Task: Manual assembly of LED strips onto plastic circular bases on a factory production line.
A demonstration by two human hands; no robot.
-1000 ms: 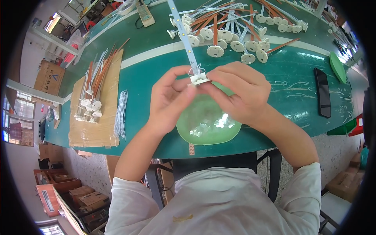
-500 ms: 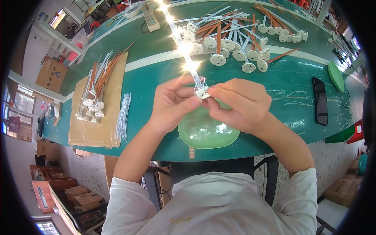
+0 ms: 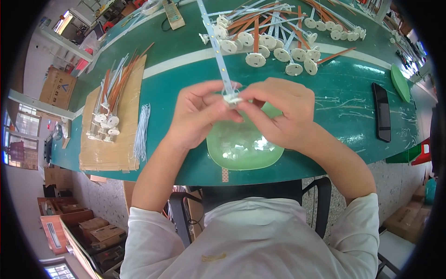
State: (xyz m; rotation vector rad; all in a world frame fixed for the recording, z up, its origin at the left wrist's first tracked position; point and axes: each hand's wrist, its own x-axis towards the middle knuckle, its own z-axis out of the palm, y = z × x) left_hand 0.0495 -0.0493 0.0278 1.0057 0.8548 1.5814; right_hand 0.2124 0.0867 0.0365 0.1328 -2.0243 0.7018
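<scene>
LED strip, pale and unlit, rises from a small white base, which both hands pinch by their fingertips: the left hand at its left side, the right hand at its right; the strip stretches away past the fingers, over the green table

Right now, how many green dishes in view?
2: the nearer dish, front centre of the table; the farther dish, far right past the phone. Others may be hidden.
</scene>
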